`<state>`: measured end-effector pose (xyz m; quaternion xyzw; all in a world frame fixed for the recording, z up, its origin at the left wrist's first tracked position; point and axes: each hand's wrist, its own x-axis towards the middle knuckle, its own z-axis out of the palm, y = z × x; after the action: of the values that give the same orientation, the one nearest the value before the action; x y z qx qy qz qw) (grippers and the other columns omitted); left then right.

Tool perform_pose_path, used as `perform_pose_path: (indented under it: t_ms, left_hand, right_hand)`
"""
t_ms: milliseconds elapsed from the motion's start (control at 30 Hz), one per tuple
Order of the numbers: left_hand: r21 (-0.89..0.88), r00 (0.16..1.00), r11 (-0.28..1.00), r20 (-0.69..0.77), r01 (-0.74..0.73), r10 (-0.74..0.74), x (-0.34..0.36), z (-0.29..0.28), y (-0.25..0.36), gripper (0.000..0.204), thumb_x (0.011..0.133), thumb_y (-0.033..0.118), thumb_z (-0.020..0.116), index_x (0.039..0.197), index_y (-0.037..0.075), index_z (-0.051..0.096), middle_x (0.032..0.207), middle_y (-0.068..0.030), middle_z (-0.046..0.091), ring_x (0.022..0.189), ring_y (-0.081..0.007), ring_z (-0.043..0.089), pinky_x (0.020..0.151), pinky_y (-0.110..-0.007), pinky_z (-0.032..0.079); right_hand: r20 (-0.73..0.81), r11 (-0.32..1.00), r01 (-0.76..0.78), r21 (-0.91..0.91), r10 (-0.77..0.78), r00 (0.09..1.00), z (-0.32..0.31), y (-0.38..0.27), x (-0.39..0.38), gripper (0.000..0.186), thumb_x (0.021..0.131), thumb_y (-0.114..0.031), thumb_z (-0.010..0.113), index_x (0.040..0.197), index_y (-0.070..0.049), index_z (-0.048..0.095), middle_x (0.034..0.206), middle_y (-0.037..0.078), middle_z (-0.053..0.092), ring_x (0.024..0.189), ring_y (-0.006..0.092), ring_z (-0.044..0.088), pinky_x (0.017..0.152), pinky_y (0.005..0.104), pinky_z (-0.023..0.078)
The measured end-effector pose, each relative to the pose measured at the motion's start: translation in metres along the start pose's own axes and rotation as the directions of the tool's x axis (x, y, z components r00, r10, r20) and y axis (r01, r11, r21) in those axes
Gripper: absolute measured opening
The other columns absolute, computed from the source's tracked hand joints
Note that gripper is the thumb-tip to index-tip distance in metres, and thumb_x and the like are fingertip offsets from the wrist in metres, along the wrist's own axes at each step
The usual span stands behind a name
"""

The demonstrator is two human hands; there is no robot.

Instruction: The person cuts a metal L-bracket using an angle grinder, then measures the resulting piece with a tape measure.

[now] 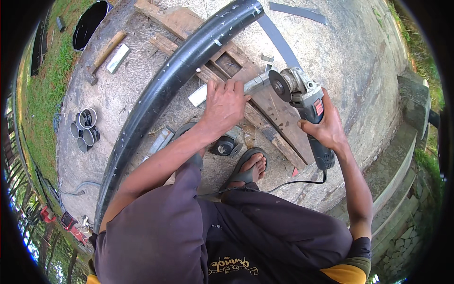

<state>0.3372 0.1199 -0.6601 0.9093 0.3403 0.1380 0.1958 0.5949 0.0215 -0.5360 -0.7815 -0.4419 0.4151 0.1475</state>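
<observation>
right hand [326, 128] clamped around angle grinder [305, 102]; left hand [224, 104] pressing down, fingers curled, on metal piece [253, 85] atop wooden plank [279, 118], just beside grinder's disc [280, 86].

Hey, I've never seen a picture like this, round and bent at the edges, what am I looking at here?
This is one fisheye camera worn on a person's head, looking down, so straight edges curve. No machine: two bare hands. The left hand presses a short grey metal bar onto weathered wooden planks lying on a concrete slab. The right hand holds a corded grey-and-black angle grinder, its disc beside the bar. A long curved black pipe crosses the slab; a wooden-handled hammer lies farther off. The foot wears a grey sandal.
</observation>
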Motion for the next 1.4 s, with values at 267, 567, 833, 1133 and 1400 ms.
perform_pose_path:
  t_ms: [267,567,833,1133,1400]
  left_hand:
    - [0.011,0.994,0.997,0.08,0.075,-0.076,-0.001,-0.013,-0.004,0.051,0.092,0.032,0.075,0.129,0.002,0.058,0.105,-0.0186,0.058,0.087,-0.0365,0.063,0.085,-0.049,0.036]
    - [0.239,0.999,0.971,0.042,-0.031,0.021,-0.002,-0.01,0.004,0.053,0.093,0.034,0.071,0.127,-0.005,0.057,0.094,-0.0124,0.054,0.089,-0.0272,0.058,0.09,-0.046,0.035]
    - [0.662,0.981,0.726,0.167,-0.186,0.099,0.004,-0.006,0.018,0.049,0.102,0.038,0.06,0.115,-0.01,0.064,0.085,-0.0075,0.053,0.08,-0.0192,0.055,0.099,-0.044,0.036]
    - [0.647,0.958,0.709,0.238,-0.28,0.16,0.013,-0.011,0.02,0.022,0.087,0.022,0.065,0.085,0.001,0.073,0.071,-0.006,0.053,0.071,-0.0158,0.048,0.082,-0.04,0.034]
    - [0.686,0.965,0.688,0.247,-0.236,0.085,0.011,-0.012,0.025,0.011,0.088,0.02,0.061,0.085,0.01,0.064,0.08,-0.0046,0.048,0.078,-0.0158,0.055,0.096,-0.043,0.033]
  right_hand:
    - [-0.004,0.997,-0.056,-0.051,0.055,0.998,0.001,-0.002,-0.003,0.099,0.07,-0.018,0.08,0.155,0.004,0.035,0.12,0.026,0.071,0.112,0.0372,0.07,0.103,0.0442,0.051]
    - [0.038,0.995,-0.053,-0.089,0.057,0.998,0.006,-0.008,0.005,0.101,0.071,-0.02,0.08,0.156,0.005,0.032,0.116,0.027,0.072,0.107,0.0392,0.071,0.099,0.0442,0.053]
    - [0.062,0.994,-0.082,-0.066,0.086,0.994,0.008,-0.012,0.01,0.106,0.071,-0.018,0.081,0.16,0.005,0.029,0.125,0.026,0.069,0.115,0.0362,0.069,0.103,0.0421,0.051]
    - [0.05,0.995,-0.07,-0.077,0.074,0.996,0.01,-0.007,0.015,0.104,0.07,-0.019,0.081,0.159,0.004,0.032,0.127,0.026,0.069,0.117,0.0364,0.068,0.104,0.043,0.05]
    - [0.046,0.993,-0.044,-0.108,0.049,0.998,0.007,-0.005,0.018,0.099,0.072,-0.02,0.082,0.157,0.001,0.036,0.127,0.025,0.069,0.118,0.0365,0.067,0.104,0.0434,0.05]
